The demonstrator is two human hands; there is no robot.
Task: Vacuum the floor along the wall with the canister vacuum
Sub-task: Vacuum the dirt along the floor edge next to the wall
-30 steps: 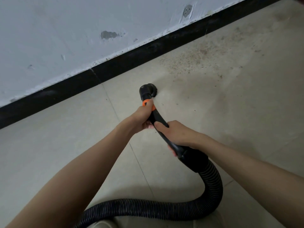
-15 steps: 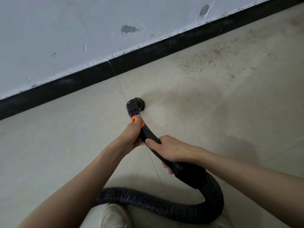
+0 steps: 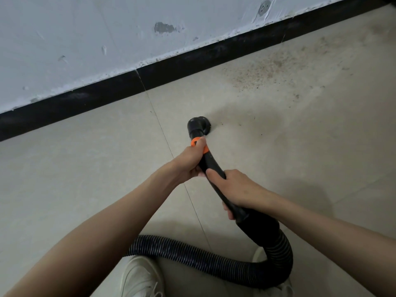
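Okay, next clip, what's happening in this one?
A person is vacuuming a tiled floor beside a wall with a black baseboard. The left hand grips the black wand at its orange ring; the right hand holds it lower, near the ribbed hose. The round brush nozzle sits on the floor, short of a brownish dust patch.

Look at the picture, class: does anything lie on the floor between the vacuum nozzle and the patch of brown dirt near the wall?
Nothing visible does. The nozzle sits on bare tile, and the dirt lies up and to its right, beside the black baseboard. Only scattered specks lie between. Both hands, left hand and right hand, grip the wand behind the nozzle.
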